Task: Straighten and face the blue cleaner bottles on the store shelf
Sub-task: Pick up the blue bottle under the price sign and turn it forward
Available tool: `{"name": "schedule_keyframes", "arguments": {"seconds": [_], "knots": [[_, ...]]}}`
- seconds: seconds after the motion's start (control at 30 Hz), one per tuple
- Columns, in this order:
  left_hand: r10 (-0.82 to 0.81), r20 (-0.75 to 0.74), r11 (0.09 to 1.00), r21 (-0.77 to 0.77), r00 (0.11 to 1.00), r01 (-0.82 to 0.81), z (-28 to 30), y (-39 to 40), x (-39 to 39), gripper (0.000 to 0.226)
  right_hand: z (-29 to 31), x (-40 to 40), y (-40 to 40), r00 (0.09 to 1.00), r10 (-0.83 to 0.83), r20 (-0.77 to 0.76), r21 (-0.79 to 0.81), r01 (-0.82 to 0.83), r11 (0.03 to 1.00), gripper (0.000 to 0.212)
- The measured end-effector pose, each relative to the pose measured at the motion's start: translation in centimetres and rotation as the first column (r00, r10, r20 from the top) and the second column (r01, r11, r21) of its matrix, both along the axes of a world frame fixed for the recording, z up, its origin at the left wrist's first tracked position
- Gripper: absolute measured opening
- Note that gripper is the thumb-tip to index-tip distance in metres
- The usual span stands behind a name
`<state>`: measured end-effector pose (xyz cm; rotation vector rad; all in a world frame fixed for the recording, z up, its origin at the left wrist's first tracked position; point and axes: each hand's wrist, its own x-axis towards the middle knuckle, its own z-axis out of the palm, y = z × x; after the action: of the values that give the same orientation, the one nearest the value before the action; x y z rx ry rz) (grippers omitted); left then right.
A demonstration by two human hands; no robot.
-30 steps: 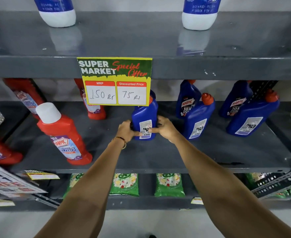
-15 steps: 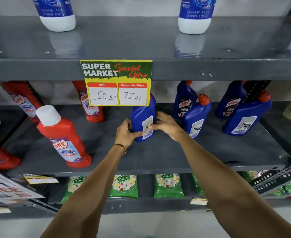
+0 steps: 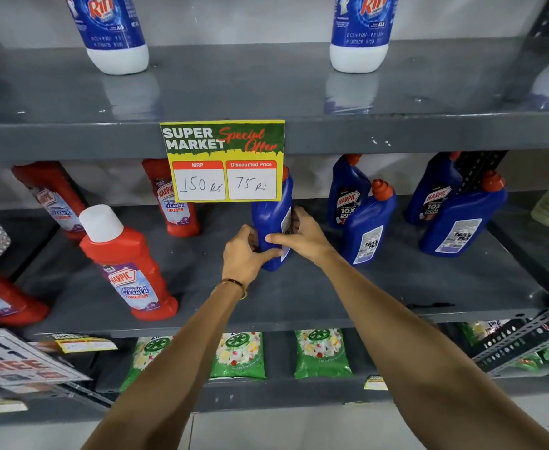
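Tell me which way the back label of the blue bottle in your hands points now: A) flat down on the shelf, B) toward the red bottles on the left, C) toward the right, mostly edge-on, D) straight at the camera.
C: the blue Harpic bottle, held between the left hand and right hand, shows only a thin sliver of white back label along its right side.

The price sign (image 3: 223,160) on the upper shelf's front edge reads "SUPER MARKET Special Offer" (MRP 150 Rs, discounted 75 Rs); red bottle (image 3: 129,266) reads "HARPIC BATHROOM CLEANER".
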<state>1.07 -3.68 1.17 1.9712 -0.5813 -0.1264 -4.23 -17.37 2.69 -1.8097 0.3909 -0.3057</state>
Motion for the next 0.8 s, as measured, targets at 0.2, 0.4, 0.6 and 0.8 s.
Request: {"name": "schedule_keyframes", "arguments": {"seconds": [0.2, 0.4, 0.6, 0.8], "knots": [[-0.331, -0.49, 0.919, -0.363, 0.807, 0.156, 0.1, 2.5, 3.4, 0.028, 0.7, -0.6, -0.7, 0.995, 0.089, 0.042, 0.133, -0.094, 0.987, 0.048], [-0.559, -0.67, 0.829, -0.436, 0.488, 0.351, -1.9, 2.4, 3.7, 0.061, 1.5, -1.3, -1.3, 0.948, 0.312, 0.058, 0.329, -0.313, 0.891, 0.046], [-0.615, -0.647, 0.789, -0.515, 0.451, 0.336, -2.6, 1.8, 2.9, 0.042, 1.7, -1.8, -1.6, 0.917, 0.39, 0.081, 0.448, -0.383, 0.808, 0.044], [-0.417, -0.609, 0.9, -0.383, 0.674, 0.21, -2.3, 1.4, 2.5, 0.031, 1.6, -1.8, -1.6, 0.939, 0.34, 0.046, 0.469, -0.321, 0.823, 0.034]]}}
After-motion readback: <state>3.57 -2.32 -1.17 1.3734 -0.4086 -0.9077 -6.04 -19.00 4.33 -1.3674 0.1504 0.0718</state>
